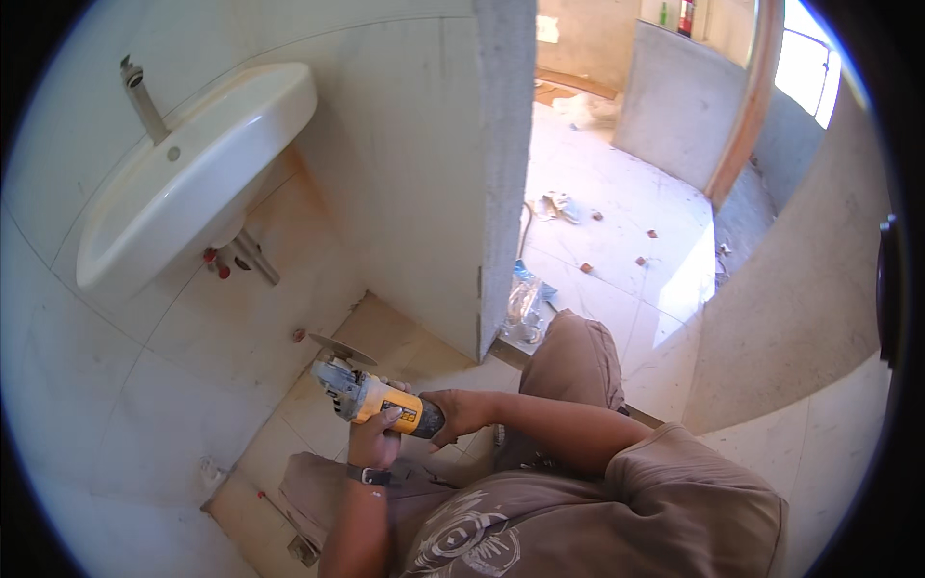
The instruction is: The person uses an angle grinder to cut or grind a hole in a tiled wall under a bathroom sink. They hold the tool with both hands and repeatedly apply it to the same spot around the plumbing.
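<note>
An angle grinder [390, 405] with a yellow body and grey head is held in front of me, over the tiled floor. Its thin disc [343, 349] sits at the far end, close to the wall's low corner. My left hand [376, 438], with a dark-strapped watch at the wrist, is wrapped round the yellow body. At the dark rear end, my right hand [461, 414] is closed round the grinder. Near the disc, a small red plug [299, 335] shows in the wall. Whether the disc touches the wall I cannot tell.
A white basin [207, 173] with a tap [145, 101] hangs on the left wall, red-capped pipe fittings [220, 263] beneath. Clear plastic [523, 303] lies by the doorway wall edge [487, 241]. Small brown pieces [586, 268] dot the floor beyond. A thin rod [279, 509] lies lower left.
</note>
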Available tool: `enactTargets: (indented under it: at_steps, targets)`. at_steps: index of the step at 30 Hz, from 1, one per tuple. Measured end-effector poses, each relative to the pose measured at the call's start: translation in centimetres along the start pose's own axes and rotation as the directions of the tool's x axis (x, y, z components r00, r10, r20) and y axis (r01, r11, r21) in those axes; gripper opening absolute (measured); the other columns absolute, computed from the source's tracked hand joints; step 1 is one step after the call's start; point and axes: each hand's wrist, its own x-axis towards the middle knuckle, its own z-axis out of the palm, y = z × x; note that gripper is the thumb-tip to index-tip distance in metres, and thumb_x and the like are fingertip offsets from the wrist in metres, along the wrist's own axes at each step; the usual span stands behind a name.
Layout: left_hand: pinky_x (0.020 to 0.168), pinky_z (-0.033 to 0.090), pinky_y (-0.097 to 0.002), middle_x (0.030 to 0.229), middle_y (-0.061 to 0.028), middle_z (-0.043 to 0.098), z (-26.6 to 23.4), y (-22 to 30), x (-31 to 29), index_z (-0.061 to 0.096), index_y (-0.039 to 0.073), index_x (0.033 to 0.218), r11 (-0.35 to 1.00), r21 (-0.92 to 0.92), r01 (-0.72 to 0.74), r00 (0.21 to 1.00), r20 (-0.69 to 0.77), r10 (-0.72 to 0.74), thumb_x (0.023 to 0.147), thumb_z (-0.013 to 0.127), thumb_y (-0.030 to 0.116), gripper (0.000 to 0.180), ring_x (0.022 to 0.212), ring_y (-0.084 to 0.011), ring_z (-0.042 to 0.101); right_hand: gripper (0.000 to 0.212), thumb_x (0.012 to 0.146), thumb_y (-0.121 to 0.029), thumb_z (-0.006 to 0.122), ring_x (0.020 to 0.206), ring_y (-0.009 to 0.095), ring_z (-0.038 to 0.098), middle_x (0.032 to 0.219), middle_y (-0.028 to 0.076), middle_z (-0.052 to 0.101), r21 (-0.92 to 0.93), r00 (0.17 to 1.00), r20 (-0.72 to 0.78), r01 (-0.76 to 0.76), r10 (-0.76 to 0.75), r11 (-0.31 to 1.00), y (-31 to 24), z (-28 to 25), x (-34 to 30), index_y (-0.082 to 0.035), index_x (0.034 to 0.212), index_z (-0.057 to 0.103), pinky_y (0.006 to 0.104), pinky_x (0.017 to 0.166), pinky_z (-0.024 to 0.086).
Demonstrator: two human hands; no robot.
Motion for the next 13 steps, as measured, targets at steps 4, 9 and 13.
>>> enactTargets:
  at_steps: [4, 9, 13]
  targets:
    - [0.109, 0.048, -0.045, 0.121, -0.0125, 0.065, 8.9, 5.4, 3.3, 0.05, 0.006, 0.138, 0.968, 0.247, 0.049, 0.97, 0.217, -0.104, 0.076, 0.075, 0.002, 0.067, 0.123, -0.0278, 0.061, 0.071, 0.075, -0.029, 0.093, 0.088, 0.016, 0.071, 0.099, 0.009, 0.074, 0.138, 0.974, -0.113, 0.213, -0.199, 0.967, -3.1, -3.7, -4.1, -0.001, 0.13, 0.056, 0.0329, 0.078, 0.058]
    - [0.111, 0.046, -0.0404, 0.133, -0.0134, 0.062, 21.1, 6.2, 6.4, 0.049, 0.004, 0.144, 0.684, 0.603, -0.41, 0.86, 0.506, 0.068, 0.08, 0.085, 0.016, 0.074, 0.128, -0.0255, 0.058, 0.048, 0.081, -0.007, 0.087, 0.091, 0.016, 0.072, 0.103, 0.005, 0.071, 0.343, 0.787, -0.52, 0.549, -0.333, 0.762, -3.9, -5.5, -12.4, -0.003, 0.122, 0.063, 0.0331, 0.078, 0.061]
    - [0.109, 0.047, -0.0428, 0.136, -0.0152, 0.061, 24.3, 5.9, 7.2, 0.051, 0.004, 0.142, 0.303, 0.719, -0.625, 0.776, 0.613, 0.146, 0.083, 0.086, 0.025, 0.072, 0.126, -0.0272, 0.06, 0.039, 0.084, -0.013, 0.081, 0.09, 0.021, 0.074, 0.104, 0.011, 0.072, 0.144, 0.393, -0.875, 0.769, -0.283, 0.623, -4.2, -11.2, -16.7, 0.0, 0.117, 0.065, 0.035, 0.079, 0.062]
